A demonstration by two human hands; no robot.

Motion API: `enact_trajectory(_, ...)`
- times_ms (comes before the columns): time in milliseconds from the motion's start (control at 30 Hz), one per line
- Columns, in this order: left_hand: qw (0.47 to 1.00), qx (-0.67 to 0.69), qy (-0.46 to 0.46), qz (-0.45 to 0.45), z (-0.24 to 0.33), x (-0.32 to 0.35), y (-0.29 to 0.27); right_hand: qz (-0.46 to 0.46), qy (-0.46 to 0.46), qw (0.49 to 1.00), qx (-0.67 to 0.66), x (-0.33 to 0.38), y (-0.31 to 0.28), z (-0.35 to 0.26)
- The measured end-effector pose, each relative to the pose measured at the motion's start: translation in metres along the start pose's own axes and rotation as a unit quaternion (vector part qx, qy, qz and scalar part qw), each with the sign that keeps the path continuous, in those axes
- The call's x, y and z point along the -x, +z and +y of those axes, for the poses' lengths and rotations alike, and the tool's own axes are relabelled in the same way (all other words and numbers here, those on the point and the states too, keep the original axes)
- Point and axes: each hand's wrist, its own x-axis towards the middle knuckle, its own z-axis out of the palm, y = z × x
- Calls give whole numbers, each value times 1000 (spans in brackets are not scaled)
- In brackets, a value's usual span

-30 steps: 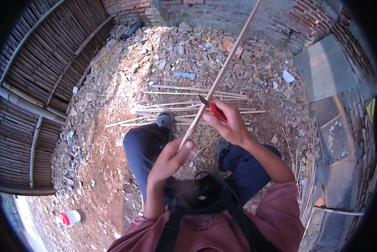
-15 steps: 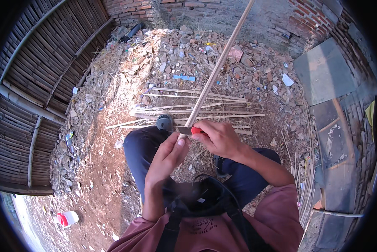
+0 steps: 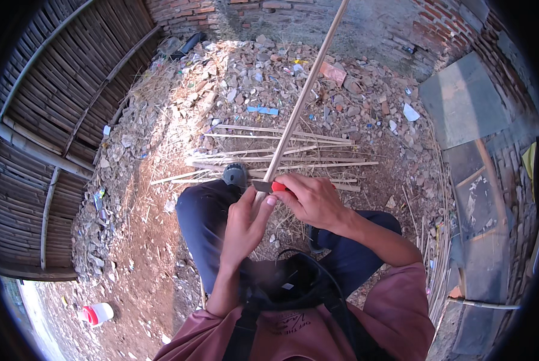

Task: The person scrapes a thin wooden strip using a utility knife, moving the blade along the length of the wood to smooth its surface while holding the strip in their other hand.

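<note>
A long pale strip of bamboo slants up and away from between my hands toward the far wall. My left hand grips its near end, thumb pressed along it. In my right hand is a knife with a red handle and a short dark blade. The blade lies across the strip just beyond my left thumb, touching it. My right fingers wrap round the handle and hide most of it. Beyond my hands, several split bamboo strips lie crosswise on the ground.
Rubble and litter cover the ground up to a brick wall. A bamboo fence stands at left, leaning panels at right. A red-and-white container sits at lower left. My bent legs flank the work.
The bamboo strip's far end has swung a little left. My left hand has shifted slightly, its thumb now closer to the blade. The knife stays across the strip.
</note>
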Motion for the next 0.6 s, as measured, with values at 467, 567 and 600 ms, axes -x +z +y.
enact_trajectory(467,998,-36,32,41,1,3,3,-2,-17,1000,-14,0,0,-3)
enact_trajectory(567,996,-41,33,66,-5,4,9,7,-18,1000,-7,1,2,-2)
enact_trajectory(600,996,-38,29,77,-6,4,11,8,-18,1000,-4,2,2,-2)
